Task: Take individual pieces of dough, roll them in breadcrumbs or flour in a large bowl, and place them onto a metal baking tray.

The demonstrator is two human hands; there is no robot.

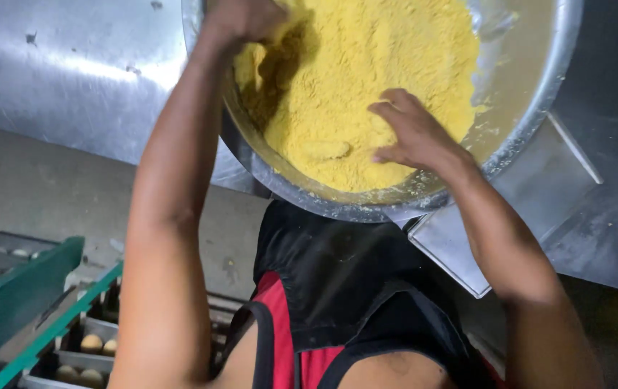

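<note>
Yellow flour (366, 79) heaped in a wide metal bowl (532, 94), at the edge of a steel desk (71, 65), above a black apron (345, 281). Left hand (247, 18) pressed into the flour at the bowl's far side, grip impossible to tell; right hand (413, 133) flat on the flour near the rim, fingers spread, grip open and empty. Lower left, a green crate (14, 295) beside trays of pale round pieces (93, 344).
</note>
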